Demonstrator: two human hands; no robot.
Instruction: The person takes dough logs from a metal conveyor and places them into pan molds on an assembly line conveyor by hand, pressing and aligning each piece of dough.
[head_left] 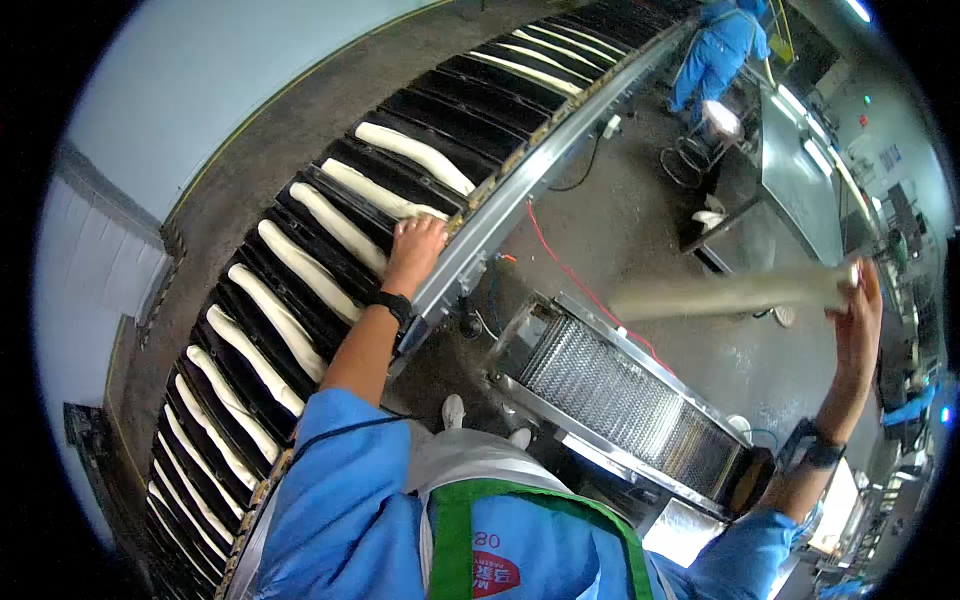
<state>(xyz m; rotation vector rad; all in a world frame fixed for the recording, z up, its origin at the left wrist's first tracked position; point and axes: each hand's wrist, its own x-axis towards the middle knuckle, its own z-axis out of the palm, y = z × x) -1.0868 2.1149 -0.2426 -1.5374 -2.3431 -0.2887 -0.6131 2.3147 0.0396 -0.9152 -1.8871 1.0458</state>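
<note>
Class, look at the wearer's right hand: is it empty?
No, the right hand holds one end of a pale, motion-blurred strip.

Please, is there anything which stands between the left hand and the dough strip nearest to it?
Nothing visible does. The left hand is at the near end of the strip; whether it touches, I cannot tell. The rail runs beside them, not between.

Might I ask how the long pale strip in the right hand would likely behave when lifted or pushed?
The pale strip is probably floppy, since similar strips on the black conveyor lie in bends. It seems fairly light, as the right hand alone holds it by one end. Pushed, it may bend rather than roll, being long and narrow.
</note>
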